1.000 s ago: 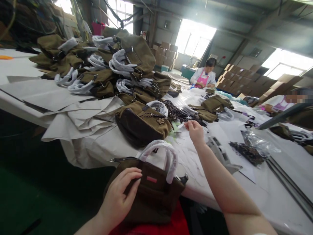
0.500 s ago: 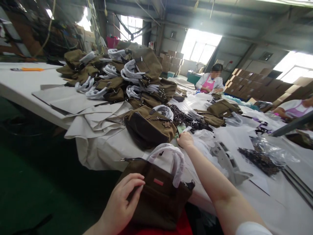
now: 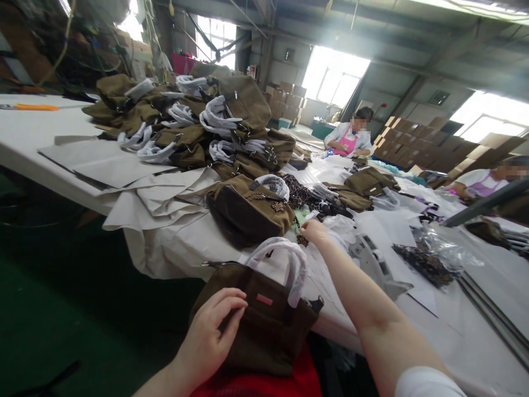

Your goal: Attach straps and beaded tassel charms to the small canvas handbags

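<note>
An upright olive-brown handbag [image 3: 256,325] rests close to me at the table's front edge. Its handles [image 3: 294,270] are wrapped in clear-white plastic, and a small red label sits on its front. My left hand [image 3: 212,331] is beside that front, thumb and fingers apart, holding nothing. Farther out, my right hand [image 3: 316,231] pinches a dark braided cord [image 3: 296,221] over the table. A flower-shaped charm [image 3: 302,240] shows just below its fingertips. Just left of this hand, another olive bag [image 3: 250,209] lies on its side with a similar cord and charm.
A tall heap of olive bags [image 3: 243,105] covers the table's back left. Crumpled pale sheets [image 3: 165,193] overhang the near edge. To the right are a grey-white tool-like object [image 3: 378,267], plastic bags [image 3: 446,251] and metal bars [image 3: 491,314]. Two people work across the table.
The flower-shaped charm now shows below my right hand, which has shifted slightly. My left hand stays by the near bag. The whole view has drifted a little to the right.
</note>
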